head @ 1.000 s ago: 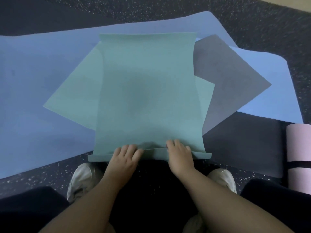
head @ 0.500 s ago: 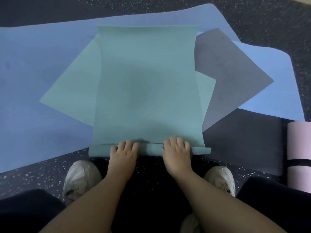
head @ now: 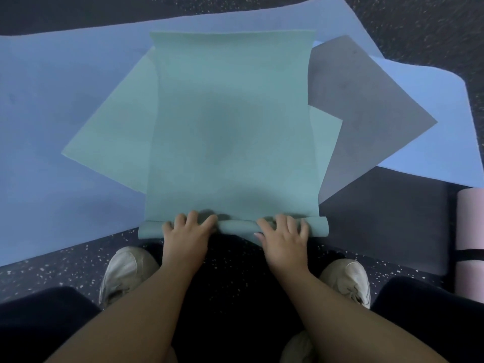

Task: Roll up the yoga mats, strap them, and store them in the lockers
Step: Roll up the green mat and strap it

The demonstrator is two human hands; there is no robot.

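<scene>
Head cam, looking down: I see the teal mat [head: 233, 127] spread out toward 12 o'clock, its near end turned into a thin roll [head: 235, 227] lying across the frame just ahead of the feet. Left hand [head: 187, 235] sits on the roll toward its 9 o'clock end, fingers curled over the top of it, gripping. Right hand [head: 284, 237] does the same toward the 3 o'clock end, fingers hooked over the roll, thumb on the near side. Both forearms reach in from 6 o'clock.

Under the teal mat lies a second teal mat [head: 110, 142], turned at an angle, corner sticking out at 9 o'clock. Grey mat [head: 366, 113] pokes out at 2 o'clock, big blue mat [head: 52, 127] beneath them all, dark mat [head: 387, 218] at 3 o'clock. Pink mat [head: 470, 231], already rolled w/ a black strap [head: 470, 255] round it, lies at the far 3 o'clock edge, just beside the dark mat. Speckled floor [head: 65, 271] all round; pale shoes [head: 125, 271] at 7 and 5 o'clock.
</scene>
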